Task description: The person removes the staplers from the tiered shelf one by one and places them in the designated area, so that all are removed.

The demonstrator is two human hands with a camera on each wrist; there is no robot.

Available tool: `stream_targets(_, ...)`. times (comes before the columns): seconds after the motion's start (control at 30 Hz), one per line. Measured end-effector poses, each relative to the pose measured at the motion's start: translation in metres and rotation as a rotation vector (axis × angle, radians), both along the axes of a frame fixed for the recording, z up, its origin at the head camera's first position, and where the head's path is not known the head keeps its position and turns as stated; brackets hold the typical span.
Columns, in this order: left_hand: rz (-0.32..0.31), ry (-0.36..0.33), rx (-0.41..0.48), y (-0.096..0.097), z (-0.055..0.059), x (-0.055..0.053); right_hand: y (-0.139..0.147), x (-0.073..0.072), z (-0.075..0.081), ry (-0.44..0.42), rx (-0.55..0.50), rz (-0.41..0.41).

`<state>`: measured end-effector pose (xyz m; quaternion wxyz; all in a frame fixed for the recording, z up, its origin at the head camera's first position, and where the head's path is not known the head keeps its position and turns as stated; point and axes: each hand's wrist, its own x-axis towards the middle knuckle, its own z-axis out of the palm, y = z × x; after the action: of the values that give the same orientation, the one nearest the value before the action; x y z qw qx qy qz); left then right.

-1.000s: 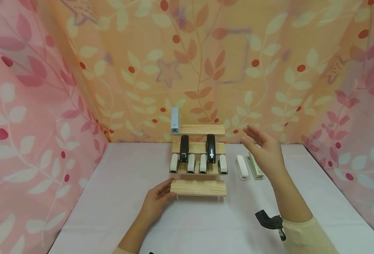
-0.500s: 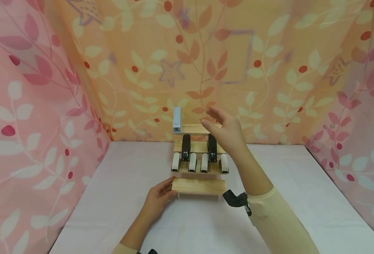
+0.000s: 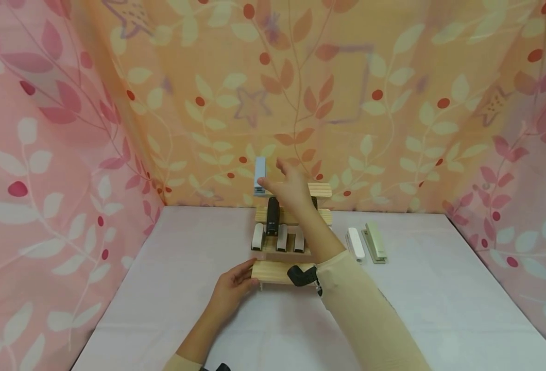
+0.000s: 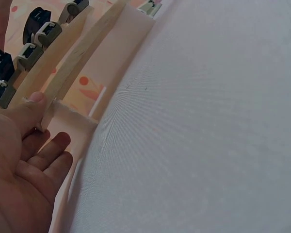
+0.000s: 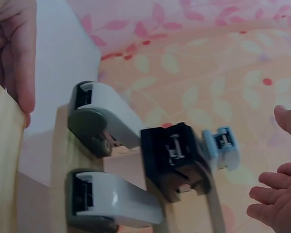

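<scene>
A light blue stapler [image 3: 260,170] stands at the left end of the top shelf of a tiered wooden rack [image 3: 273,271]. My right hand [image 3: 289,189] hovers just right of it, thumb and fingers spread, holding nothing; the right wrist view shows a gap between the hand [image 5: 281,196] and the stapler [image 5: 229,148]. With thumb and fingers, my left hand [image 3: 228,291] grips the left end of the rack's lowest shelf. On the middle shelves sit a black stapler [image 3: 273,216] and small white staplers [image 3: 258,237]; the right arm hides others.
Right of the rack, a white stapler [image 3: 355,243] and a pale green stapler [image 3: 375,243] lie on the white-covered table [image 3: 161,278]. A floral curtain [image 3: 185,67] hangs closely behind the rack, with pink curtains on both sides.
My right hand has moved left from above the two loose staplers, across the rack, to beside the light blue stapler. The left hand stays on the lowest shelf.
</scene>
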<state>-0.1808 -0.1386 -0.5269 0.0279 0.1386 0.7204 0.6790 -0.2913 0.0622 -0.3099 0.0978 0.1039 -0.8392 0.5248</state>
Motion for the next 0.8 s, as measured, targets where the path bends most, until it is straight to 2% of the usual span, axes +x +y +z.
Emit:
stream_targets(0.2, 0.009, -0.022, -0.018, 0.001, 0.001, 0.0, -0.012, -0.007, -0.013, -0.069, -0.002, 0.006)
stream_targets(0.33, 0.014, -0.034, -0.029, 0.001, 0.002, 0.001, -0.018, -0.012, -0.021, -0.046, 0.003, 0.018)
stream_targets(0.43, 0.019, -0.036, -0.035, 0.001, 0.002, 0.001, -0.021, -0.016, -0.025, -0.027, 0.039, 0.013)
stream_targets(0.67, 0.023, -0.028, -0.039, 0.002, 0.004, 0.002, -0.027, -0.022, -0.029, -0.06, 0.154, -0.028)
stream_targets(0.8, 0.031, -0.047, -0.04, 0.002, 0.005, 0.002, -0.03, -0.025, -0.032, -0.028, 0.207, -0.045)
